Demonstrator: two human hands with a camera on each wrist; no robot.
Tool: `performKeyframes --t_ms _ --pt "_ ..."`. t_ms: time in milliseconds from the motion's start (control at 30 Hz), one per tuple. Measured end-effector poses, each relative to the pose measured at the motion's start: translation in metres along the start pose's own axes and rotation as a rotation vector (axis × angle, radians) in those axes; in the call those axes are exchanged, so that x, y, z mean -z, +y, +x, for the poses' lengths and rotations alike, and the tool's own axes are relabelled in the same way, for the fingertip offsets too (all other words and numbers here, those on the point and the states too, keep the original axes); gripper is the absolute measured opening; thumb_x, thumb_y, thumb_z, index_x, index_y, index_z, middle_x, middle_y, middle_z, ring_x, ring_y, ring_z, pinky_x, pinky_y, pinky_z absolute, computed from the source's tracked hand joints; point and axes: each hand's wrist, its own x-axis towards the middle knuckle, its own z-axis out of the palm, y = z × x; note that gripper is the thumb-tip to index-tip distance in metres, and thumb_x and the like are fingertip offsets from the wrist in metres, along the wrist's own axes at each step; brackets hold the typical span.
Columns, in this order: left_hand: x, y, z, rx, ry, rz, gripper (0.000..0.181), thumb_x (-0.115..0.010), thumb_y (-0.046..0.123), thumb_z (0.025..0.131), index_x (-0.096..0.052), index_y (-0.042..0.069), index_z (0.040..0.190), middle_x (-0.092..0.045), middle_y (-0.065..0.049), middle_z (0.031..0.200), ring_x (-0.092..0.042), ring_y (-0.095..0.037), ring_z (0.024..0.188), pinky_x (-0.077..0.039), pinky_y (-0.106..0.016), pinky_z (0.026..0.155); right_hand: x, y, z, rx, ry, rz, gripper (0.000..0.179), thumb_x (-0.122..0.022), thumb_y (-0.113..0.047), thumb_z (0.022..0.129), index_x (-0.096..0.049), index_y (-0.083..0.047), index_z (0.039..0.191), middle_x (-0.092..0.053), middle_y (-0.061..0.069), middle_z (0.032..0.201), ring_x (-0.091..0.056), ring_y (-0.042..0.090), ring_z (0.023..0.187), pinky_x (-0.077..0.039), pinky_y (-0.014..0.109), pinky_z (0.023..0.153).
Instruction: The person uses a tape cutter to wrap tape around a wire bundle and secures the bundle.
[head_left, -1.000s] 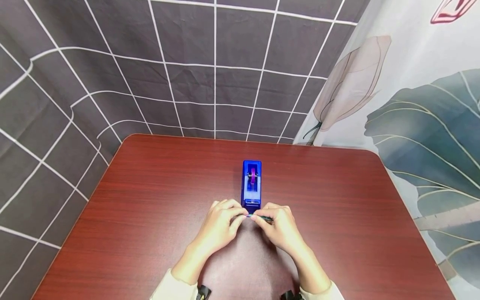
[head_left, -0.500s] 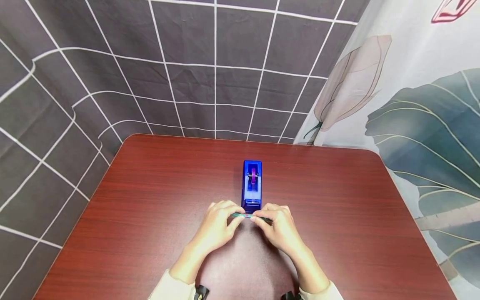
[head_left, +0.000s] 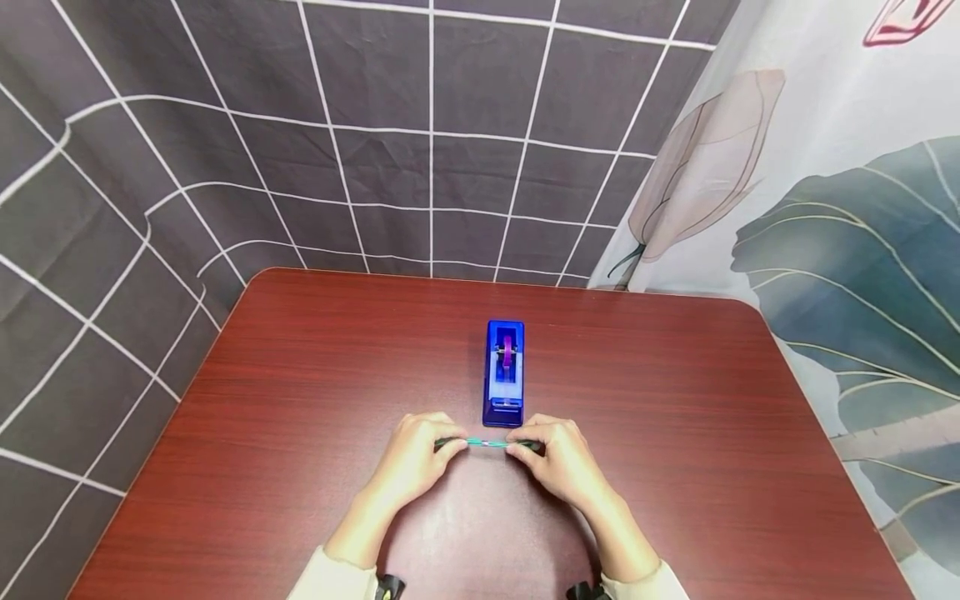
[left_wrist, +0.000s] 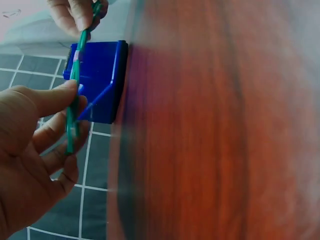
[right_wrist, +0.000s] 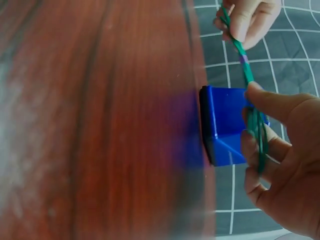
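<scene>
A thin bundle of green strands (head_left: 491, 444) with a purple band round its middle stretches between both hands, above the near end of a blue tape dispenser (head_left: 504, 367). My left hand (head_left: 416, 458) pinches its left part between thumb and fingers. At the other side my right hand (head_left: 558, 458) pinches the right part. In the right wrist view the green strands (right_wrist: 259, 135) form narrow loops beside the right fingers. The purple band (right_wrist: 243, 58) sits between the hands. The dispenser carries a roll of purple tape (head_left: 507, 352) and touches neither hand.
Everything is over a reddish-brown wooden table (head_left: 337, 350). A dark grey curtain with white grid lines (head_left: 382, 167) hangs behind it, and a white curtain with leaf prints (head_left: 862, 275) hangs at the right.
My left hand has slid left along the bundle, so more green and the purple band show between the hands. Both hands have drawn slightly back from the dispenser.
</scene>
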Motion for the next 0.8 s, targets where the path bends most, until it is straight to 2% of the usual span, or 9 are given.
performKeyframes --t_ms 200,333,467,567,800 --pt "0.0 -0.001 -0.003 0.008 -0.075 0.065 0.009 -0.086 0.012 0.076 -0.08 0.017 0.081 -0.07 0.01 0.08 -0.066 -0.008 0.078 -0.048 -0.039 0.08 -0.001 0.005 -0.002 -0.082 -0.082 -0.009 0.012 -0.085 -0.007 0.079 -0.076 -0.016 0.08 -0.064 -0.013 0.078 -0.056 0.0 0.07 -0.049 0.024 0.065" --pt "0.001 0.0 -0.004 0.028 -0.13 0.089 0.011 -0.087 0.01 0.074 -0.078 0.016 0.078 -0.068 0.011 0.076 -0.062 -0.006 0.071 -0.047 -0.038 0.077 -0.003 0.007 -0.003 -0.104 -0.143 -0.006 0.019 -0.086 -0.005 0.076 -0.072 -0.017 0.076 -0.063 -0.012 0.075 -0.054 -0.001 0.066 -0.047 0.023 0.062" --pt "0.001 0.002 -0.004 0.028 -0.156 0.087 0.014 -0.087 0.007 0.073 -0.078 0.015 0.081 -0.068 0.009 0.075 -0.063 -0.008 0.071 -0.048 -0.037 0.074 -0.003 0.009 -0.004 -0.151 -0.199 0.015 0.02 -0.086 -0.004 0.075 -0.071 -0.017 0.077 -0.061 -0.013 0.07 -0.052 -0.002 0.064 -0.046 0.023 0.061" --pt "0.0 0.002 -0.004 0.028 -0.157 0.095 0.017 -0.087 0.007 0.072 -0.077 0.015 0.083 -0.068 0.008 0.077 -0.064 -0.011 0.074 -0.047 -0.038 0.075 -0.003 0.009 -0.005 -0.178 -0.203 0.029 0.02 -0.087 -0.005 0.075 -0.071 -0.017 0.078 -0.06 -0.012 0.07 -0.053 0.0 0.064 -0.045 0.023 0.061" --pt "-0.002 0.002 -0.003 0.055 -0.156 0.134 0.016 -0.087 0.01 0.075 -0.078 0.017 0.087 -0.07 0.007 0.082 -0.067 -0.013 0.081 -0.043 -0.035 0.074 -0.001 0.011 -0.006 -0.183 -0.166 0.028 0.021 -0.088 -0.008 0.075 -0.07 -0.017 0.08 -0.058 -0.01 0.073 -0.051 0.001 0.065 -0.044 0.023 0.061"
